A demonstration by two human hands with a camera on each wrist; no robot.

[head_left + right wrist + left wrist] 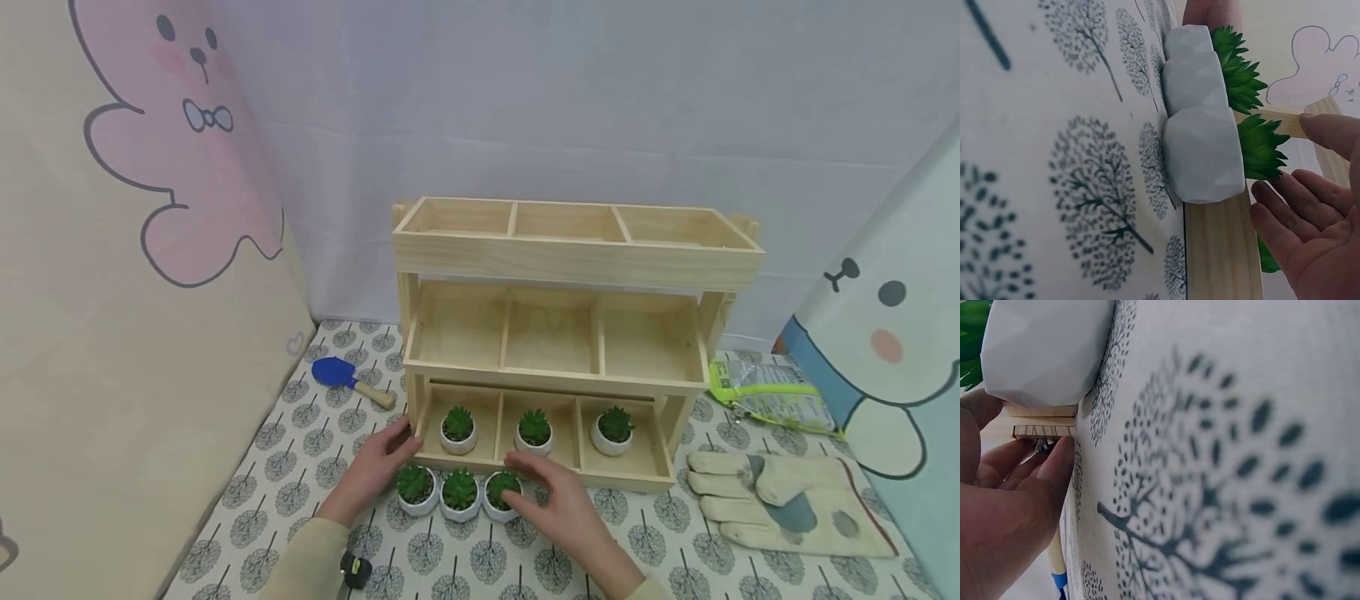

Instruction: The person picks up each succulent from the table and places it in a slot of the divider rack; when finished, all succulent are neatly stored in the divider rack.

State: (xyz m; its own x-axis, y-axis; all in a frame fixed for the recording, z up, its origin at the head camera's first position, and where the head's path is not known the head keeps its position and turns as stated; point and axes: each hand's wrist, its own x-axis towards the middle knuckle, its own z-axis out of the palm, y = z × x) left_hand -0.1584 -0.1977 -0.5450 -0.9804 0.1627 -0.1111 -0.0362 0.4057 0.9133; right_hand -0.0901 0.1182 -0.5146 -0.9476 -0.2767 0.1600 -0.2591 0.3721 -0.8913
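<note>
A three-tier wooden plant shelf (577,265) has three potted succulents (534,428) in its bottom tier, one per compartment. Three more white-potted succulents (460,493) stand in a touching row on the cloth before its left half. My left hand (377,461) is at the shelf's lower left corner, thumb toward the front, fingers bent around the wooden end (1044,431). With fingers spread, my right hand (564,508) hovers beside the rightmost pot (1204,156) of the front row, fingertips close to its leaves and the shelf's front edge. Nothing is in its palm.
A blue trowel (333,372) with a wooden handle lies left of the shelf. On the right are cream work gloves (817,508) and a yellow-green packet (780,393). A small black object (356,571) is by my left sleeve. Curtains (585,100) enclose the table.
</note>
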